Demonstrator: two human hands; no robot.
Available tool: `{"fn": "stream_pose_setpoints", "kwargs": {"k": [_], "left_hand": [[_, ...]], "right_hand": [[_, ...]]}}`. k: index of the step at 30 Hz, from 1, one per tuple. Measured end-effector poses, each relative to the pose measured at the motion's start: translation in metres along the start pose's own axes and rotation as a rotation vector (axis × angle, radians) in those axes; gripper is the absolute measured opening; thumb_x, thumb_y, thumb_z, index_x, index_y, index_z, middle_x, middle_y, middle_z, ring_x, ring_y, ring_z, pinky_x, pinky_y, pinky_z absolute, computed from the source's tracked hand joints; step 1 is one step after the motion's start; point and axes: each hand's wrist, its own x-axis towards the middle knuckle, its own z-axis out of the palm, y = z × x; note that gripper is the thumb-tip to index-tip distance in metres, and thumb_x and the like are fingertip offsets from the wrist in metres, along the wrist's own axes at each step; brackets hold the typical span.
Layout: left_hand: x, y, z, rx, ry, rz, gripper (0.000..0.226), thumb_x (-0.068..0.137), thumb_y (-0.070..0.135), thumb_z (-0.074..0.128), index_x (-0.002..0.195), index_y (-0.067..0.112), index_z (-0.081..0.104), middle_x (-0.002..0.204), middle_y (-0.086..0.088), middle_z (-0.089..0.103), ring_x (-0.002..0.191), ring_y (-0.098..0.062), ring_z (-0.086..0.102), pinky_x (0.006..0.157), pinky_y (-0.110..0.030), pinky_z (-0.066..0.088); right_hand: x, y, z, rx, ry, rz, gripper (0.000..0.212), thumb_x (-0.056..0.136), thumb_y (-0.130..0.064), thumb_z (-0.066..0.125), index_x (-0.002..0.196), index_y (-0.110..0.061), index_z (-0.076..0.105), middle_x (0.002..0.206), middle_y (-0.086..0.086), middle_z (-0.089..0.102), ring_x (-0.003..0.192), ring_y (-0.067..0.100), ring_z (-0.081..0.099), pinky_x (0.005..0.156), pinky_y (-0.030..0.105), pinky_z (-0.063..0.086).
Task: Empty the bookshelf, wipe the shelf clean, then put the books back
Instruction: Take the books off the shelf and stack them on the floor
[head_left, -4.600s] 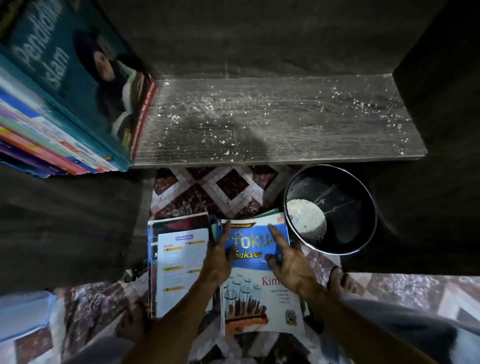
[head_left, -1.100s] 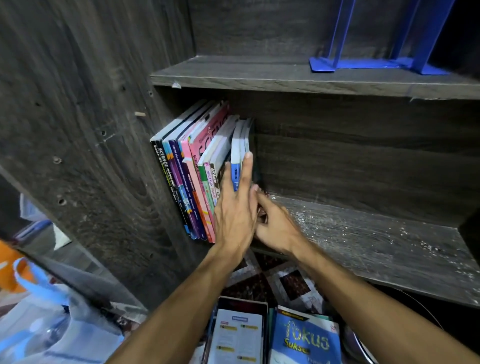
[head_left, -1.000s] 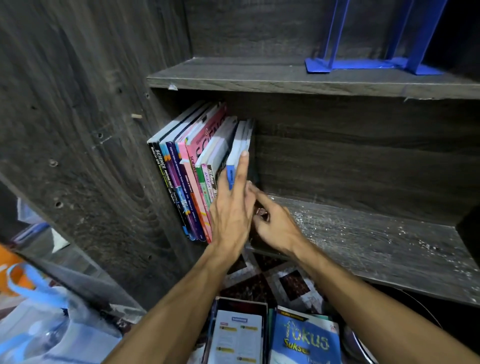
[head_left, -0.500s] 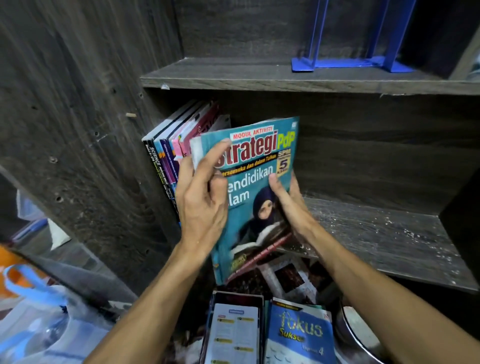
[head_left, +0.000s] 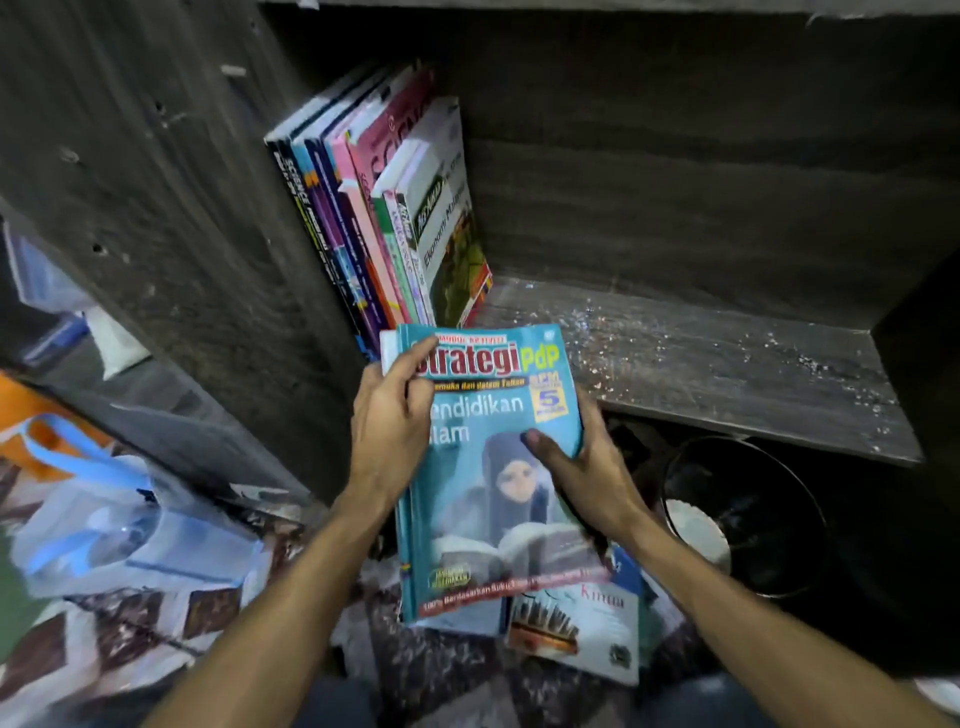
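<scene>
Both engaged: left grip (head_left: 387, 415) wraps left edge of teal workbook (head_left: 493, 519); right grip (head_left: 587, 473) clasps right edge, thumb on cover. teal workbook held off shelf (head_left: 727, 374), before its front edge, above floor pile (head_left: 576, 623). Advice: lower flat, square onto pile; next, book row (head_left: 395, 218) at shelf's left end.
</scene>
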Motion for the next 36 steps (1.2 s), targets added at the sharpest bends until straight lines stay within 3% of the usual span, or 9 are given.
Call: {"fn": "stream_pose_setpoints", "kwargs": {"k": [2, 5, 10, 15, 18, 22, 28, 33, 36], "left_hand": [[-0.018, -0.030, 0.013, 0.053, -0.064, -0.037, 0.046, 0.096, 0.018, 0.046, 0.138, 0.035, 0.055, 0.098, -0.003, 0.048, 0.101, -0.026, 0.056, 0.096, -0.032, 0.044], [-0.040, -0.071, 0.031, 0.096, -0.167, -0.134, 0.044, 0.097, 0.019, 0.048, 0.138, 0.033, 0.054, 0.099, -0.005, 0.048, 0.102, -0.033, 0.058, 0.094, -0.031, 0.043], [-0.061, -0.132, 0.052, 0.162, -0.331, -0.237, 0.045, 0.096, 0.025, 0.045, 0.140, 0.036, 0.052, 0.101, -0.012, 0.057, 0.101, -0.035, 0.059, 0.093, -0.037, 0.048], [-0.065, -0.180, 0.072, 0.224, -0.475, -0.323, 0.048, 0.097, 0.030, 0.049, 0.140, 0.049, 0.044, 0.116, -0.011, 0.057, 0.102, -0.031, 0.064, 0.093, -0.044, 0.053], [-0.062, -0.196, 0.083, 0.235, -0.571, -0.379, 0.064, 0.092, 0.026, 0.062, 0.147, 0.044, 0.036, 0.125, -0.012, 0.046, 0.109, -0.035, 0.060, 0.100, -0.045, 0.050], [-0.048, -0.214, 0.096, 0.264, -0.600, -0.398, 0.068, 0.094, 0.013, 0.062, 0.151, 0.035, 0.033, 0.130, -0.013, 0.038, 0.118, -0.036, 0.053, 0.109, -0.040, 0.041], [-0.033, -0.237, 0.113, 0.241, -0.607, -0.408, 0.067, 0.096, 0.008, 0.058, 0.150, 0.039, 0.034, 0.136, -0.007, 0.034, 0.121, -0.028, 0.051, 0.110, -0.039, 0.041], [-0.029, -0.250, 0.127, 0.254, -0.637, -0.386, 0.067, 0.096, 0.011, 0.058, 0.151, 0.037, 0.031, 0.143, -0.010, 0.029, 0.124, -0.031, 0.048, 0.106, -0.045, 0.045], [-0.028, -0.256, 0.132, 0.269, -0.629, -0.393, 0.066, 0.097, 0.011, 0.058, 0.152, 0.036, 0.031, 0.145, -0.010, 0.028, 0.126, -0.033, 0.046, 0.108, -0.044, 0.043]], "right_hand": [[-0.017, 0.027, 0.014, -0.037, -0.032, 0.038, 0.074, 0.093, -0.034, 0.070, 0.155, -0.026, 0.029, 0.141, -0.015, 0.055, 0.126, 0.003, 0.055, 0.106, 0.031, 0.045], [-0.035, 0.058, 0.032, -0.119, -0.082, 0.180, 0.081, 0.093, -0.049, 0.063, 0.157, -0.043, 0.013, 0.141, -0.015, 0.055, 0.126, 0.013, 0.057, 0.104, 0.040, 0.046], [-0.055, 0.091, 0.064, -0.114, -0.113, 0.330, 0.081, 0.098, -0.033, 0.062, 0.156, -0.045, 0.006, 0.130, -0.022, 0.055, 0.119, 0.008, 0.056, 0.085, 0.023, 0.045], [-0.055, 0.125, 0.101, -0.113, -0.079, 0.473, 0.082, 0.098, -0.033, 0.061, 0.158, -0.041, 0.006, 0.127, -0.004, 0.065, 0.112, 0.029, 0.065, 0.090, 0.039, 0.052], [-0.048, 0.139, 0.120, -0.091, -0.082, 0.518, 0.077, 0.102, -0.026, 0.054, 0.158, -0.037, 0.003, 0.120, 0.006, 0.068, 0.094, 0.028, 0.066, 0.076, 0.033, 0.049], [-0.034, 0.155, 0.138, -0.088, -0.112, 0.564, 0.076, 0.105, -0.023, 0.047, 0.159, -0.031, -0.006, 0.110, 0.000, 0.061, 0.070, 0.015, 0.059, 0.068, 0.031, 0.049], [-0.019, 0.178, 0.158, -0.053, -0.121, 0.647, 0.077, 0.106, -0.018, 0.044, 0.157, -0.033, -0.011, 0.126, 0.011, 0.064, 0.075, 0.012, 0.062, 0.057, 0.017, 0.045], [-0.012, 0.191, 0.164, 0.005, -0.091, 0.669, 0.083, 0.102, -0.005, 0.048, 0.158, -0.031, -0.006, 0.146, 0.009, 0.049, 0.118, 0.025, 0.058, 0.099, 0.043, 0.051], [-0.007, 0.196, 0.165, -0.028, -0.136, 0.669, 0.088, 0.100, -0.003, 0.050, 0.158, -0.028, -0.011, 0.146, 0.007, 0.046, 0.107, 0.019, 0.057, 0.079, 0.023, 0.051]]}}
